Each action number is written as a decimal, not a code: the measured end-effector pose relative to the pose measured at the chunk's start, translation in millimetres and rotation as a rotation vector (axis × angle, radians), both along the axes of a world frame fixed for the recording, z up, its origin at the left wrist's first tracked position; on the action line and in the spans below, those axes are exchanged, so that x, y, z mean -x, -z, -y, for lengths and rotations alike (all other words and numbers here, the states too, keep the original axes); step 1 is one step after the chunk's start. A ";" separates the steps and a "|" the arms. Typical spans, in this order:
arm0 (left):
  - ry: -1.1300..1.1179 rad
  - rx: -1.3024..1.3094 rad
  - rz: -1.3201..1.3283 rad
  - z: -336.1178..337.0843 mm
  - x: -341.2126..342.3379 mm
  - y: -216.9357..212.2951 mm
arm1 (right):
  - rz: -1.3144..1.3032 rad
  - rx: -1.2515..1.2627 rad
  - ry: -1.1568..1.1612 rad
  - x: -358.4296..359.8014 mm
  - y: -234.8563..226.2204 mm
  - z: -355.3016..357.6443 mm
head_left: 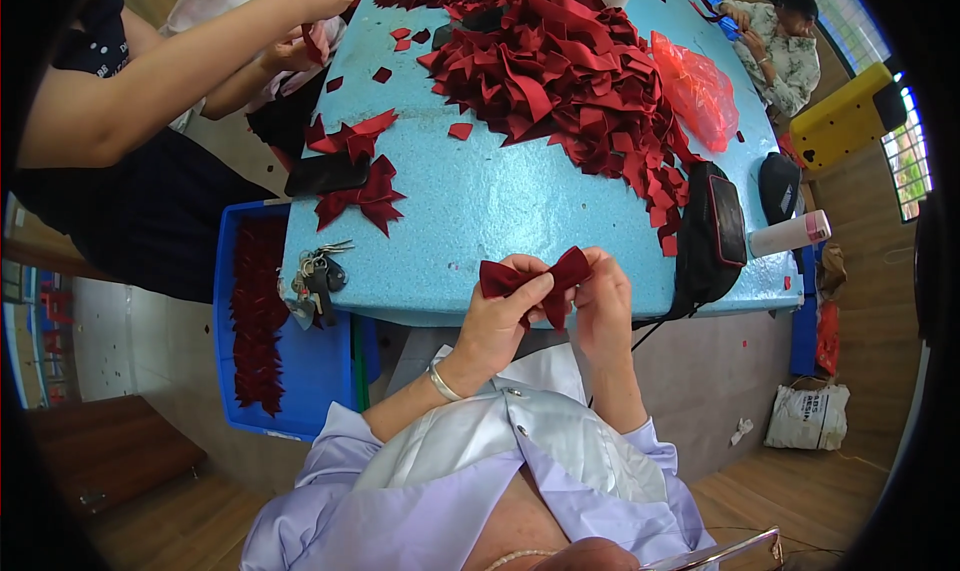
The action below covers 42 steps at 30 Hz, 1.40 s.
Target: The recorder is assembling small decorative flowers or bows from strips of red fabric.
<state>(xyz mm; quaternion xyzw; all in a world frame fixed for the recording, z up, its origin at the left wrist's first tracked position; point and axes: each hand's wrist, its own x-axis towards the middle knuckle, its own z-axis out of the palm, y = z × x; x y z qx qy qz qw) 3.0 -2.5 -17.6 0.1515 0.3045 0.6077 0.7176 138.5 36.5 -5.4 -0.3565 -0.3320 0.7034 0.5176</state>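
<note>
The left hand and right hand hold a dark red ribbon bow at the near edge of the light blue surface, fingers pinching its folds from both sides. Just left lies a key bunch; farther off, a heap of red ribbon pieces.

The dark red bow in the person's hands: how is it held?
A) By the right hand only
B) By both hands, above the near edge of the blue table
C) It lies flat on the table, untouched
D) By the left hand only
B: the left hand and the right hand both pinch the dark red bow, just over the near edge of the blue table.
</note>
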 end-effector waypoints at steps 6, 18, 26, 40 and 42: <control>0.021 -0.005 -0.072 -4.5 17.8 4.3 | 0.177 -0.121 -0.046 -10.9 7.2 -3.2; 0.361 -0.278 -0.640 -27.5 26.2 -3.7 | 0.208 -0.118 -0.126 -16.2 15.2 -3.1; 0.214 -0.298 -0.724 -23.2 12.8 -10.7 | 0.124 -0.116 0.004 -13.2 17.4 3.8; -0.094 -0.695 -1.162 -20.4 6.1 -3.5 | 0.430 -0.302 0.050 -16.6 31.2 10.1; 0.007 -0.533 -0.895 -17.9 8.2 -0.7 | 0.398 -0.306 0.044 -17.2 32.7 10.9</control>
